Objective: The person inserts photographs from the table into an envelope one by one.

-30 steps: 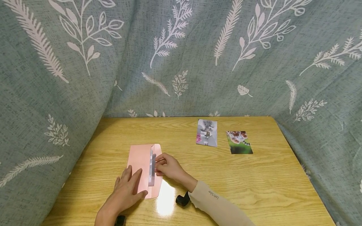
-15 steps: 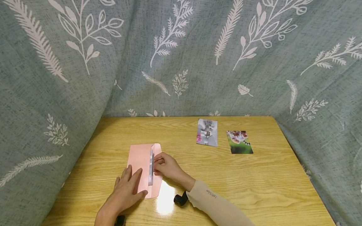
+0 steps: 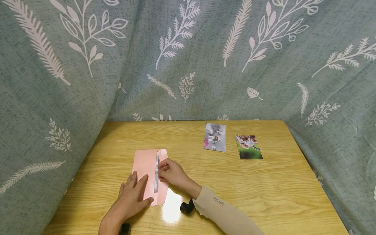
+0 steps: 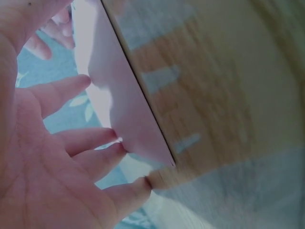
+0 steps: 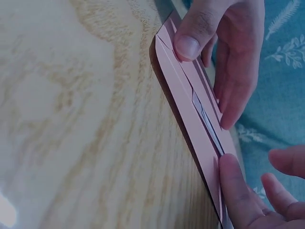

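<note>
A pink envelope (image 3: 145, 163) lies flat on the table with its flap spread to the right. A narrow strip of a grey card (image 3: 156, 182) shows in its opening, the rest hidden inside; the right wrist view shows this card (image 5: 206, 117) as a sliver in the slot. My left hand (image 3: 129, 197) rests spread on the envelope's lower left part, thumb near the opening's lower end. At the card's right edge, my right hand (image 3: 175, 174) touches with a fingertip; in the right wrist view its other visible fingers stand off the envelope.
A grey picture card (image 3: 215, 137) and a tiger picture card (image 3: 248, 147) lie toward the back right of the wooden table (image 3: 235, 195). A patterned curtain (image 3: 188, 58) hangs behind and at both sides. Something black (image 3: 187, 207) is by the right wrist.
The card has slid left, deeper into the envelope, so a thinner strip shows. My right hand has moved slightly left with it; my left hand has stayed in place.
</note>
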A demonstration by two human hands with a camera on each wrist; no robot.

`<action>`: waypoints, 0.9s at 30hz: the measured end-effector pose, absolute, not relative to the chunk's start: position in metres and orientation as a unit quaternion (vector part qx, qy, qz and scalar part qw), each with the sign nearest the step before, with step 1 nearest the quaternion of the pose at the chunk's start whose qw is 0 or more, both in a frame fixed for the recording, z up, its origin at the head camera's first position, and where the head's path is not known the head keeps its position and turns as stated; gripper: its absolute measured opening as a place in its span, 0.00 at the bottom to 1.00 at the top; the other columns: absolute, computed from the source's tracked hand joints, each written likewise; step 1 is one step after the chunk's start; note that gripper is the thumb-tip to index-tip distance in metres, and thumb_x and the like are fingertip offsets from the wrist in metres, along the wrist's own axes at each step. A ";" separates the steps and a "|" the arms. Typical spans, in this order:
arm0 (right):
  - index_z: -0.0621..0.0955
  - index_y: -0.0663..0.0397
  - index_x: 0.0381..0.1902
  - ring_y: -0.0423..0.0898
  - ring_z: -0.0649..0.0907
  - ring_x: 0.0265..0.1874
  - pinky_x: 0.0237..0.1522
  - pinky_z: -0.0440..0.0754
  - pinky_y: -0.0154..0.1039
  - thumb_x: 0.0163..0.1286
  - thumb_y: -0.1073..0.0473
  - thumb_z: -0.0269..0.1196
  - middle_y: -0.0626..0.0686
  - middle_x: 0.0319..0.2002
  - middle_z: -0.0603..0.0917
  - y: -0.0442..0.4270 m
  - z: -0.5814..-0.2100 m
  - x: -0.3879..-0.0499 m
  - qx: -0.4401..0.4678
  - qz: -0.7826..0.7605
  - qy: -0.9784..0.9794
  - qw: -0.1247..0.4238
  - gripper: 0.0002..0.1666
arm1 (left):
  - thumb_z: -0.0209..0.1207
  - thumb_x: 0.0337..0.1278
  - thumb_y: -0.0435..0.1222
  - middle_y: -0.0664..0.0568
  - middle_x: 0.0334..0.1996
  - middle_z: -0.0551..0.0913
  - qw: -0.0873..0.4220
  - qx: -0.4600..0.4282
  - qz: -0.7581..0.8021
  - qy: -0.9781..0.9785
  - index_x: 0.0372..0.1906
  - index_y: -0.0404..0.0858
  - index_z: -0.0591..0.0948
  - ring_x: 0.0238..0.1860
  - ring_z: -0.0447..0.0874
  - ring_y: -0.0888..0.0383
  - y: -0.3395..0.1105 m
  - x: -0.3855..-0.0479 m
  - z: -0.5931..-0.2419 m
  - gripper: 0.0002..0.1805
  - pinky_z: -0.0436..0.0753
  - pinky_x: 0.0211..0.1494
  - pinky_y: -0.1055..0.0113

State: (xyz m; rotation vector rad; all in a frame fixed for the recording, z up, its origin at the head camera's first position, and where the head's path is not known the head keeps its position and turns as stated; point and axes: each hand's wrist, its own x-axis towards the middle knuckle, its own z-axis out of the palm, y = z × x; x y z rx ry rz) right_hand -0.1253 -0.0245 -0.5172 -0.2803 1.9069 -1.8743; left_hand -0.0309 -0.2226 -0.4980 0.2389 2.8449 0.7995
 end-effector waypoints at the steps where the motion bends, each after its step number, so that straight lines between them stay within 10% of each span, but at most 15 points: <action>1: 0.79 0.67 0.50 0.48 0.87 0.33 0.37 0.88 0.40 0.71 0.71 0.61 0.55 0.37 0.83 -0.024 -0.518 -0.126 -0.103 -0.678 0.692 0.225 0.12 | 0.70 0.55 0.52 0.22 0.74 0.47 0.090 0.079 0.268 0.956 0.74 0.36 0.66 0.75 0.41 0.28 -0.223 -0.031 -0.498 0.46 0.45 0.67 0.25; 20: 0.75 0.74 0.55 0.72 0.81 0.41 0.42 0.82 0.63 0.75 0.66 0.59 0.67 0.44 0.82 0.064 -0.485 -0.160 -0.135 -0.638 0.746 0.137 0.17 | 0.71 0.54 0.51 0.24 0.75 0.45 0.104 0.070 0.265 0.956 0.75 0.36 0.64 0.76 0.39 0.30 -0.224 -0.034 -0.501 0.48 0.42 0.69 0.27; 27: 0.76 0.71 0.58 0.65 0.82 0.42 0.41 0.84 0.56 0.75 0.62 0.61 0.63 0.46 0.82 0.105 -0.498 -0.187 -0.112 -0.608 0.782 0.086 0.20 | 0.71 0.55 0.50 0.25 0.75 0.45 0.106 0.069 0.264 0.956 0.75 0.36 0.64 0.75 0.39 0.30 -0.224 -0.034 -0.500 0.47 0.43 0.69 0.27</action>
